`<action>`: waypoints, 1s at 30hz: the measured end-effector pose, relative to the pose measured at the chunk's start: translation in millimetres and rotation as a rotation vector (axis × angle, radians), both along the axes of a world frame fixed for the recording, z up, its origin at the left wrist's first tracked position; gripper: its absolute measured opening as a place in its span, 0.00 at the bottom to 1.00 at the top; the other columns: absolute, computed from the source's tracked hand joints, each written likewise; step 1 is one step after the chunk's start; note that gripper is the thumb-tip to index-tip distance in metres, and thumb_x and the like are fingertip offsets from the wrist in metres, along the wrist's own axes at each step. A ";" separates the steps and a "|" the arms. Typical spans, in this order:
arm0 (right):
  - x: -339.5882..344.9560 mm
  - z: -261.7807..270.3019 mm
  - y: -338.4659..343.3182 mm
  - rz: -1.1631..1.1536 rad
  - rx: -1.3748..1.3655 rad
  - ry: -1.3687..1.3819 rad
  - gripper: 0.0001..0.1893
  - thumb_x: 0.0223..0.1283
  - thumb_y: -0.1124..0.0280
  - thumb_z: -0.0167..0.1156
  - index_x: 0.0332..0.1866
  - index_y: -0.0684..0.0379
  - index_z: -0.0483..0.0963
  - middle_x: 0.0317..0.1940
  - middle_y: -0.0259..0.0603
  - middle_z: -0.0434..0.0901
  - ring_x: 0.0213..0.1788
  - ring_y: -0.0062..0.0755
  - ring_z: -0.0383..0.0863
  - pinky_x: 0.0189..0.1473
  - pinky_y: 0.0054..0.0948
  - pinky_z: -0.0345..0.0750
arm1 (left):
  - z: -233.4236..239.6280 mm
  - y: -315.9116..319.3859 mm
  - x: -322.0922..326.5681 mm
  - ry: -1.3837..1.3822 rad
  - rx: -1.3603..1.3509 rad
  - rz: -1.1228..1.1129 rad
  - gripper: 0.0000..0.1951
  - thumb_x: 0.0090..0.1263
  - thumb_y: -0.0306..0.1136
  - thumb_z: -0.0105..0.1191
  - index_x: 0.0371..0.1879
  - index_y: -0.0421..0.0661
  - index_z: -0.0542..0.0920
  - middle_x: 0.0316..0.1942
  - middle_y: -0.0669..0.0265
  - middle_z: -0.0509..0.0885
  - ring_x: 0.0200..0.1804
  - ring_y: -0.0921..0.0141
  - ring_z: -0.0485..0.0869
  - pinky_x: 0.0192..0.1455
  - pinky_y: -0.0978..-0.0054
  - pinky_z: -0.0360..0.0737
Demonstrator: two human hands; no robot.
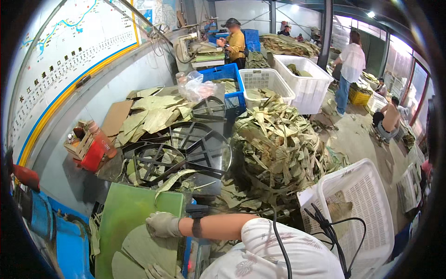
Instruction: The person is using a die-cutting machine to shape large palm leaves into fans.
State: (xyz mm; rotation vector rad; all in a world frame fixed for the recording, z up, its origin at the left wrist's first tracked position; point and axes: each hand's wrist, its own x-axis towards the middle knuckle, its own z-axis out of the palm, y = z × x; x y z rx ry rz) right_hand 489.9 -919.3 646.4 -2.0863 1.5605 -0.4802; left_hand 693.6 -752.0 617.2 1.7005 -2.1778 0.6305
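A translucent green cutting board (139, 197) lies before me, with large flat pieces of dried leaf (150, 247) fanned over its near part. My right hand (163, 225), in a pale work glove, is curled at the upper edge of these pieces, its fingertips on the leaf. A dark band circles that wrist. At the bottom rim my left hand (160, 272), also gloved, lies against the leaf pieces. It is partly cut off by the picture's edge, so its grip is hidden. A narrow leaf strip (174, 179) crosses the board's far edge.
Black metal frame cutters (205, 146) and loose leaves (156, 111) cover the dark table. A big leaf heap (278, 146) rises beside a white basket (359, 195). Black cable (277, 233) crosses my sleeve. Blue machine parts (71, 244) stand left. Several people work farther off.
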 end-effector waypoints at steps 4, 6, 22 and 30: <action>-16.9 3.0 18.2 0.004 0.025 -0.027 0.23 0.54 0.62 0.64 0.54 0.62 0.76 0.51 0.54 0.79 0.57 0.55 0.79 0.59 0.46 0.77 | -1.6 0.7 9.3 -0.007 0.005 -0.050 0.36 0.68 0.64 0.52 0.64 0.46 0.75 0.64 0.56 0.76 0.70 0.54 0.70 0.73 0.36 0.54; -23.0 4.6 22.0 0.010 0.048 -0.050 0.23 0.54 0.61 0.64 0.54 0.62 0.76 0.51 0.54 0.79 0.57 0.55 0.79 0.59 0.47 0.77 | -1.6 0.2 14.8 0.017 0.004 -0.097 0.33 0.69 0.60 0.53 0.63 0.47 0.76 0.62 0.56 0.78 0.69 0.54 0.71 0.73 0.39 0.56; 46.6 44.5 13.2 0.747 -0.036 -0.848 0.30 0.73 0.54 0.55 0.72 0.64 0.64 0.65 0.53 0.75 0.67 0.43 0.75 0.67 0.38 0.72 | 19.6 35.6 28.6 1.223 0.027 0.073 0.11 0.74 0.28 0.48 0.48 0.36 0.80 0.47 0.56 0.85 0.44 0.57 0.85 0.45 0.60 0.86; 109.5 19.3 -41.6 0.667 0.038 -0.399 0.27 0.70 0.50 0.59 0.58 0.67 0.76 0.49 0.56 0.83 0.52 0.51 0.83 0.56 0.39 0.78 | 5.8 125.5 48.1 2.463 0.179 0.392 0.22 0.75 0.41 0.54 0.60 0.39 0.75 0.48 0.53 0.86 0.41 0.67 0.87 0.47 0.66 0.86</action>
